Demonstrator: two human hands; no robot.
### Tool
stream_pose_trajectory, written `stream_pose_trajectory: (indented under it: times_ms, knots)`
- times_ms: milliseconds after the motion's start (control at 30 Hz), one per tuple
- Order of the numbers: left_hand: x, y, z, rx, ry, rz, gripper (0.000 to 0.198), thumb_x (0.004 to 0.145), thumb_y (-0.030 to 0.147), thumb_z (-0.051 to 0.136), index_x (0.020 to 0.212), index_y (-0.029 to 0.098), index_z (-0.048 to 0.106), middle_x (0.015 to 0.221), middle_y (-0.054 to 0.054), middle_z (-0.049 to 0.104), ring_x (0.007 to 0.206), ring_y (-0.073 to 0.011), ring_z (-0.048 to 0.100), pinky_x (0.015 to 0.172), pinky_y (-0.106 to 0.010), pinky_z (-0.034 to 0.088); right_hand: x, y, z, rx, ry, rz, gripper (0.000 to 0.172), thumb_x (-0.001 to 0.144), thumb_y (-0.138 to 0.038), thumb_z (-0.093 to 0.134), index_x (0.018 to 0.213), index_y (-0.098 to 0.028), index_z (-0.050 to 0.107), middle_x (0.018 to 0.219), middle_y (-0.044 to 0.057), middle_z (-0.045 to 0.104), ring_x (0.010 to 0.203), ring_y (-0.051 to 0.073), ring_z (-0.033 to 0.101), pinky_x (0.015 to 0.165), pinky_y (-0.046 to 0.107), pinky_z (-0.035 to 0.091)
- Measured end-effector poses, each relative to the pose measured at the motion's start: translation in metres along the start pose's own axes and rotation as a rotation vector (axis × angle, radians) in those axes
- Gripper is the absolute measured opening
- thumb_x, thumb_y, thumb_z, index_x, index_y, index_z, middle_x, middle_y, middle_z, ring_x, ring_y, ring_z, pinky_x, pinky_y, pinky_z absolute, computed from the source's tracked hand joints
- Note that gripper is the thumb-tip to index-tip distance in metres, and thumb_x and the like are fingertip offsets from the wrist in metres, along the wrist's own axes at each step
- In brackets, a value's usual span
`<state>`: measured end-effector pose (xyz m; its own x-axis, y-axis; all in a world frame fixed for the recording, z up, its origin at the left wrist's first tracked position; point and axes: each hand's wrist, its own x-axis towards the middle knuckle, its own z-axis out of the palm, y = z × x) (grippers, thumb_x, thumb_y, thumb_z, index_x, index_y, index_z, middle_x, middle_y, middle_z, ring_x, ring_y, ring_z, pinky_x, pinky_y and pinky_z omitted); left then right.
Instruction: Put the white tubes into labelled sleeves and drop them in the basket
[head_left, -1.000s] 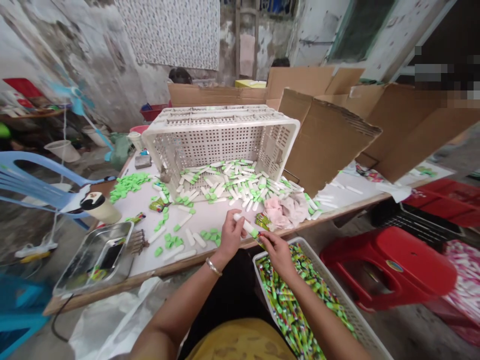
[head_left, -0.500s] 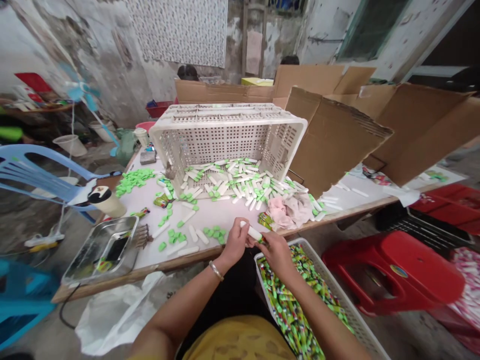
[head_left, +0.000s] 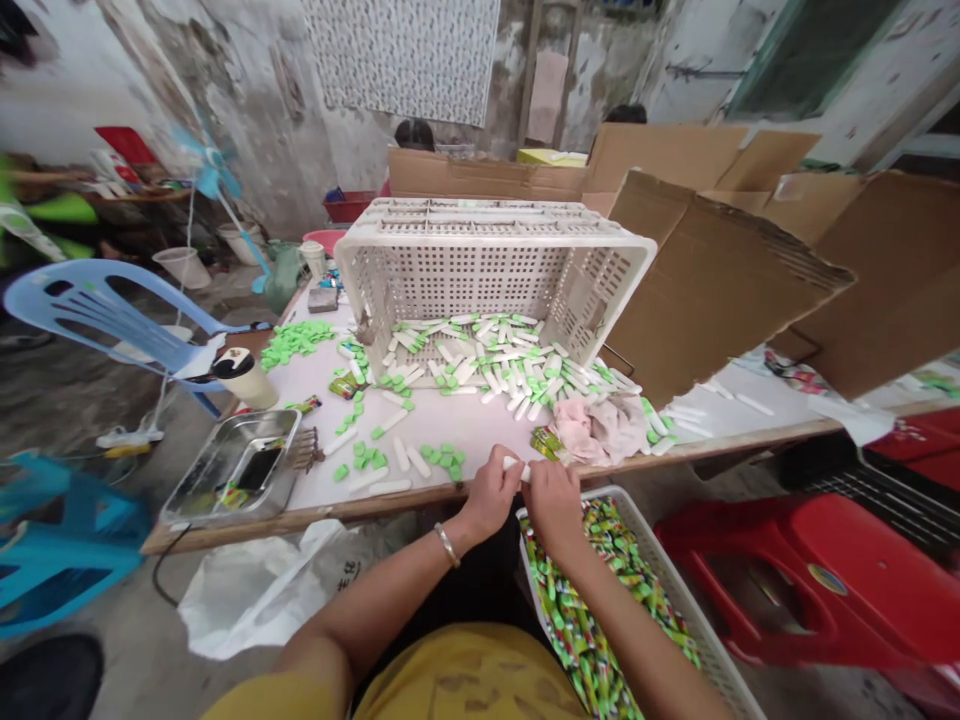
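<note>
Over the table's front edge, my left hand and my right hand are close together, both closed on one small white plastic tube. Only a short stretch of it shows between my fingers; its ends are hidden. Beneath my right forearm a white basket is full of tubes in colourful green-and-yellow wraps. Ahead, a white perforated crate lies on its side, and white tubes with green caps spill from it. Loose green caps and bare white tubes lie left of my hands.
A pink cloth lies by the table edge, beside a bundle of printed wraps. At left are a metal tray, a tumbler and a blue chair. Cardboard sheets stand at right, above a red stool.
My hands have closed in around the tube, covering most of it. My right fingers have shifted over its near end. The view has turned slightly left.
</note>
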<state>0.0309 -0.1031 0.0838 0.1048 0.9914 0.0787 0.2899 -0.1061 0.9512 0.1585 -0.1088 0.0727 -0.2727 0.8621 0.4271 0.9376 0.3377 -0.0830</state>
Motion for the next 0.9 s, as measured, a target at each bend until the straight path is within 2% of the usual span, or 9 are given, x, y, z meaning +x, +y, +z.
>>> stream_pose_trajectory:
  times_ms: [100, 167, 267, 367, 467, 533, 600, 700, 900]
  knots:
    - [-0.001, -0.006, 0.001, 0.001, -0.072, -0.046, 0.018, 0.084, 0.035, 0.038, 0.077, 0.019, 0.042, 0.055, 0.006, 0.042, 0.054, -0.01, 0.042, 0.056, -0.022, 0.032, 0.001, 0.005, 0.015, -0.068, 0.01, -0.082, 0.017, 0.086, -0.014, 0.037, 0.079, -0.015, 0.052, 0.07, 0.006, 0.054, 0.071, 0.021, 0.046, 0.071, 0.034, 0.03]
    - [-0.002, -0.009, 0.003, 0.018, -0.063, -0.054, 0.018, 0.085, 0.034, 0.036, 0.076, 0.019, 0.041, 0.055, 0.006, 0.041, 0.054, -0.01, 0.041, 0.056, -0.022, 0.032, 0.002, 0.007, 0.022, -0.034, 0.041, -0.138, 0.016, 0.087, -0.013, 0.035, 0.087, -0.013, 0.052, 0.072, 0.006, 0.055, 0.071, 0.021, 0.046, 0.073, 0.034, 0.031]
    - [-0.007, -0.009, 0.006, 0.021, -0.032, 0.014, 0.018, 0.087, 0.032, 0.033, 0.079, 0.018, 0.041, 0.064, 0.004, 0.044, 0.061, -0.0109, 0.042, 0.06, -0.023, 0.033, 0.003, 0.003, 0.025, 0.04, 0.08, -0.154, 0.018, 0.088, -0.014, 0.033, 0.092, -0.011, 0.05, 0.074, 0.007, 0.056, 0.072, 0.02, 0.047, 0.073, 0.034, 0.032]
    - [-0.013, -0.009, 0.006, -0.006, -0.039, 0.054, 0.018, 0.088, 0.031, 0.031, 0.084, 0.018, 0.042, 0.07, 0.002, 0.047, 0.065, -0.0115, 0.044, 0.063, -0.025, 0.035, 0.004, -0.004, 0.02, 0.096, 0.097, -0.173, 0.021, 0.089, -0.014, 0.03, 0.09, -0.012, 0.05, 0.074, 0.006, 0.056, 0.071, 0.02, 0.047, 0.074, 0.034, 0.033]
    - [-0.014, -0.011, -0.001, -0.06, -0.064, 0.026, 0.02, 0.088, 0.033, 0.032, 0.087, 0.017, 0.044, 0.07, 0.002, 0.048, 0.065, -0.0114, 0.045, 0.064, -0.024, 0.036, 0.006, -0.005, 0.01, 0.111, 0.099, -0.237, 0.021, 0.088, -0.015, 0.033, 0.098, -0.011, 0.05, 0.082, 0.008, 0.058, 0.075, 0.019, 0.048, 0.082, 0.037, 0.032]
    - [-0.012, -0.014, -0.007, -0.072, -0.046, -0.003, 0.022, 0.088, 0.036, 0.033, 0.089, 0.017, 0.045, 0.068, 0.002, 0.047, 0.064, -0.0114, 0.045, 0.064, -0.024, 0.037, 0.009, -0.001, 0.003, 0.032, 0.059, -0.184, 0.018, 0.085, -0.018, 0.039, 0.097, -0.012, 0.052, 0.085, 0.01, 0.058, 0.08, 0.021, 0.049, 0.087, 0.042, 0.029]
    - [-0.01, -0.016, -0.009, -0.034, -0.02, -0.011, 0.023, 0.087, 0.037, 0.033, 0.09, 0.018, 0.046, 0.069, 0.002, 0.048, 0.065, -0.0117, 0.046, 0.065, -0.025, 0.037, 0.011, 0.002, -0.002, -0.083, -0.013, -0.098, 0.011, 0.082, -0.017, 0.044, 0.083, -0.014, 0.054, 0.078, 0.009, 0.058, 0.08, 0.023, 0.049, 0.088, 0.044, 0.027]
    - [-0.008, -0.019, -0.005, 0.039, -0.064, 0.008, 0.022, 0.087, 0.037, 0.034, 0.094, 0.018, 0.045, 0.073, 0.001, 0.052, 0.069, -0.0129, 0.049, 0.068, -0.026, 0.038, 0.011, 0.002, -0.003, -0.179, -0.09, -0.084, 0.014, 0.081, -0.011, 0.044, 0.07, -0.016, 0.053, 0.07, 0.007, 0.056, 0.075, 0.023, 0.048, 0.087, 0.043, 0.027]
    - [-0.015, -0.018, 0.013, 0.155, -0.13, 0.028, 0.028, 0.088, 0.038, 0.031, 0.103, 0.017, 0.041, 0.081, -0.004, 0.059, 0.073, -0.0164, 0.055, 0.069, -0.029, 0.041, 0.006, -0.004, -0.01, -0.184, -0.094, -0.14, 0.014, 0.08, -0.009, 0.043, 0.074, -0.017, 0.053, 0.072, 0.006, 0.054, 0.077, 0.022, 0.047, 0.087, 0.041, 0.026]
